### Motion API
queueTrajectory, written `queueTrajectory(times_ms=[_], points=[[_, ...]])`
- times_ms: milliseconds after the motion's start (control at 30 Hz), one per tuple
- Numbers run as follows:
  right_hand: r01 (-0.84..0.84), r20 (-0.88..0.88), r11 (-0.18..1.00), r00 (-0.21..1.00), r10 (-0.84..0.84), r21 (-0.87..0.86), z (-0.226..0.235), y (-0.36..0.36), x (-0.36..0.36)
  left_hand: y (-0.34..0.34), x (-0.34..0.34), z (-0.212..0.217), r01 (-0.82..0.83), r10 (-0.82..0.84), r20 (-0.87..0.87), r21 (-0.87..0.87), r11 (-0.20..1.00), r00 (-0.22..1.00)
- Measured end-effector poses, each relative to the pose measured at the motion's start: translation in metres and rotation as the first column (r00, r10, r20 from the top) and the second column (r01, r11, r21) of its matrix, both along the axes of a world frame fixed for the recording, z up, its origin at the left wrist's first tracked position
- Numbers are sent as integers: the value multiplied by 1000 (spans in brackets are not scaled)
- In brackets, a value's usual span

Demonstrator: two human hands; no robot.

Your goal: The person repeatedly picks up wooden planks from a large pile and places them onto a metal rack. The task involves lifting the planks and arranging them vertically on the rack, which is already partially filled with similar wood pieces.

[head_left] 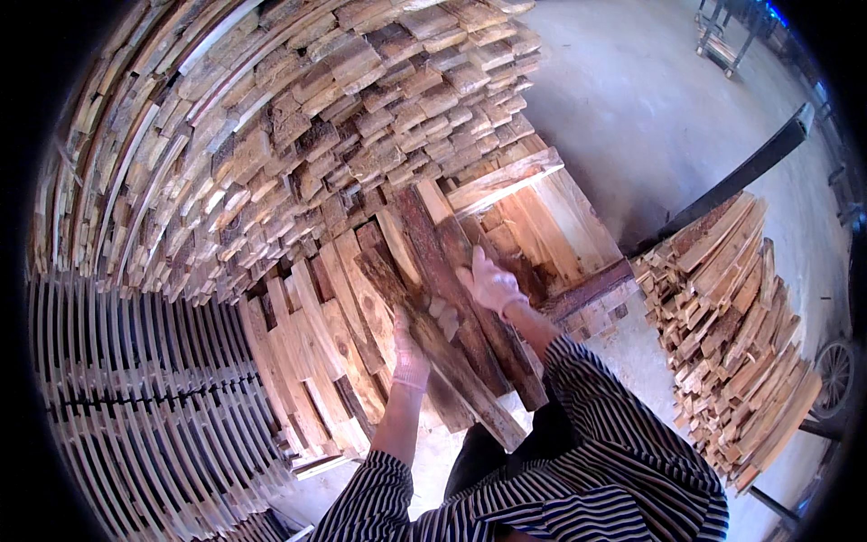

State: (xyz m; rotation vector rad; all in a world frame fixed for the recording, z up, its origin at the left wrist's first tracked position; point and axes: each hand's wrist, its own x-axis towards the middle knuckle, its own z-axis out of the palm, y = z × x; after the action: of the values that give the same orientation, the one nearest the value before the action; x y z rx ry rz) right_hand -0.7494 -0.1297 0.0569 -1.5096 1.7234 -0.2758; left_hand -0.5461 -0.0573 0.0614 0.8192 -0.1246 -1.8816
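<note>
"Why that hold?"
"Left hand (412, 363) wrapped a plank (462, 379) across the stack's (307, 336) near edge, likely steadying its length; right hand (495, 285) touched a darker plank (479, 341), perhaps aligning it."
"Was the right grip closed?"
"Couldn't tell."

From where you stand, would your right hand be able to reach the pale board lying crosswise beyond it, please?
Probably yes: the pale board lies uncovered on top, a little ahead of the right hand, and nothing visible stands between them.
</note>
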Motion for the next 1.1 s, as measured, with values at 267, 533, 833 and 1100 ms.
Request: queueTrajectory(times_ms=[267, 533, 833, 1100], points=[[-194, 171, 911, 947, 271, -365, 75, 87, -5, -31, -21, 25, -55, 57, 222, -11, 998, 973], [135, 177, 968, 979, -97, -212, 21, 55, -52, -52, -34, 4, 697, 139, 877, 259, 669, -459], [-22, -4, 985, 1000, 22, -169, -25, 30, -38, -54, -38, -29, 757, 368, 747, 270, 595, -555], [-46, -4, 983, 999, 46, -176, 8, 39, -93, -93, -175, 7, 572, 139, 990, -121, 811, 13]])
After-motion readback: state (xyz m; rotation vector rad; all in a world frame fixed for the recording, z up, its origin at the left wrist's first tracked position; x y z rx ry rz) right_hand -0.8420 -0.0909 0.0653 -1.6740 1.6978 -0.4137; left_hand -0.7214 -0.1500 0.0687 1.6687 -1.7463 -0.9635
